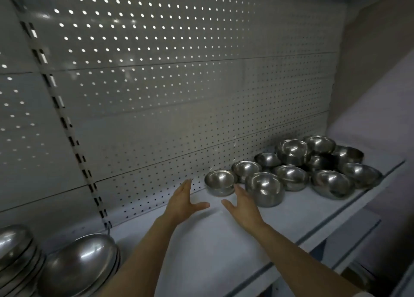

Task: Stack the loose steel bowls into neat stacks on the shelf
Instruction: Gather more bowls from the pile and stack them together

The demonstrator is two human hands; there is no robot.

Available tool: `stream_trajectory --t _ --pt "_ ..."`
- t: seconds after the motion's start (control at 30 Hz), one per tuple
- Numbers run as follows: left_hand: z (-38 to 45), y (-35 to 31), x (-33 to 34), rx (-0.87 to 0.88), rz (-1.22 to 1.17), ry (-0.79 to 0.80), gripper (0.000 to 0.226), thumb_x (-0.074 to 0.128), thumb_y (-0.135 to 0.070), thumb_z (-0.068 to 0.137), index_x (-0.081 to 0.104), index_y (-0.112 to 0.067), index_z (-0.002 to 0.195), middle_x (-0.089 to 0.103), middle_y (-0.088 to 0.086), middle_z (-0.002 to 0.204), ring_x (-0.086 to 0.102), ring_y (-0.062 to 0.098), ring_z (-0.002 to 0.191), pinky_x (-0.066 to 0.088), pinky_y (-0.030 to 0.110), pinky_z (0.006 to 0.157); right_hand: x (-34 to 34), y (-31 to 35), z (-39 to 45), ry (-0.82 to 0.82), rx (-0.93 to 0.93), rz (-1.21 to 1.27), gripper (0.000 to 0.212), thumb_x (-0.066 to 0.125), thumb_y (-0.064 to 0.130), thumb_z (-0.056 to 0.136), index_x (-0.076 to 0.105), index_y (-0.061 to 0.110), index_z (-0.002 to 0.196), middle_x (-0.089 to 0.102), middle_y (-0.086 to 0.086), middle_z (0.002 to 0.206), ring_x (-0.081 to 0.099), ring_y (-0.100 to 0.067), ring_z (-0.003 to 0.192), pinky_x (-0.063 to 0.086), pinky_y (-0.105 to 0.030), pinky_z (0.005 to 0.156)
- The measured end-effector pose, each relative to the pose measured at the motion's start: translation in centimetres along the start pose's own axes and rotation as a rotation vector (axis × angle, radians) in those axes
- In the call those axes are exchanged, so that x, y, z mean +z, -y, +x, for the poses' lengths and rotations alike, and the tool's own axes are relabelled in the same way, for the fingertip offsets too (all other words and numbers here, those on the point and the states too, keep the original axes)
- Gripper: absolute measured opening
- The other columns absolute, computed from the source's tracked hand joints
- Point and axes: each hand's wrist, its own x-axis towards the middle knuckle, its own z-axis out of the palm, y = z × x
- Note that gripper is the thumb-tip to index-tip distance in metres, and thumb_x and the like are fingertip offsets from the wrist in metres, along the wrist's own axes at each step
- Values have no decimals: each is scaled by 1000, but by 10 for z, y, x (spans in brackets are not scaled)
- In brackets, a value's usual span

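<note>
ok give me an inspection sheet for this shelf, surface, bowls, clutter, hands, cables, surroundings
surface: white shelf, bare across the middle, dark strip along its front edge
job's things: loose steel bowls clustered at the right end, mostly upside down, some piled on others; nearest bowl sits rim-up just ahead of the hands
clutter: bigger stacked steel bowls at lower left, leaning on their sides
grippers: left hand and right hand both open, fingers spread, empty, either side of the nearest bowl; right fingertips close to it, contact cannot be told
cables: nothing seen
surroundings: perforated back panel with slotted upright; plain wall at right
</note>
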Motion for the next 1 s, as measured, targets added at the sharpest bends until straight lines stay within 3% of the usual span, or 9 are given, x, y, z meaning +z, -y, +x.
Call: stream_trajectory --t 0.2,0.4,0.53,0.63,0.7,0.77,0.83,0.9,1.0 --pt "56 7 24 -37 -4 75 117 75 -62 74 9 -15 159 12 4 166 17 23 151 19 35 121 18 -26 45 -16 64 27 77 66 27 89 22 8 150 35 -9 150 34 -22 138 27 -25 109" --pt "89 10 44 -65 -39 105 117 80 -62 68 18 -16 157 26 3 161 30 22 146 28 35 116 36 -40 74 -60 120 75 78 73 25 82 30 6 144 42 -12 144 44 -25 131 36 -26 103" --pt "97 7 52 -4 -151 51 91 85 -53 68 41 -27 144 50 -8 141 48 8 123 36 22 95 41 -41 83 -87 114 128 88 76 32 79 25 9 147 46 -10 140 47 -24 129 41 -31 105" --pt "102 8 57 11 -222 29 87 83 -60 66 45 -33 140 55 -12 136 53 10 124 39 22 94 44 -43 87 -109 125 165 82 76 27 80 29 11 145 49 -7 137 48 -22 126 39 -27 102" --pt "103 10 60 21 -250 9 85 83 -57 68 46 -32 140 57 -13 134 54 9 124 39 12 91 47 -46 90 -127 123 177 82 75 25 80 28 11 146 48 -7 139 46 -21 127 38 -27 104" --pt "101 10 61 31 -272 -8 76 84 -48 72 48 -33 137 56 -16 128 54 6 120 36 1 80 49 -47 89 -145 116 191 79 76 23 80 32 12 144 51 -5 136 49 -16 122 37 -19 95" --pt "96 9 59 39 -293 -22 71 84 -43 74 44 -37 133 53 -18 123 51 1 113 36 -1 75 51 -47 86 -160 120 201 78 78 24 79 35 12 143 55 -5 131 53 -13 112 33 -13 85" --pt "87 8 54 49 -311 -31 72 83 -43 75 42 -36 134 51 -17 123 46 -2 110 34 0 78 54 -45 82 -176 111 214 85 78 26 78 31 12 147 55 -4 133 54 -15 115 37 -15 88" --pt "68 8 37 56 -297 -71 76 82 -45 75 46 -27 139 51 -16 122 47 1 111 33 0 78 57 -34 72 -178 66 285 88 79 30 76 30 16 148 55 -2 135 54 -16 119 44 -29 100"
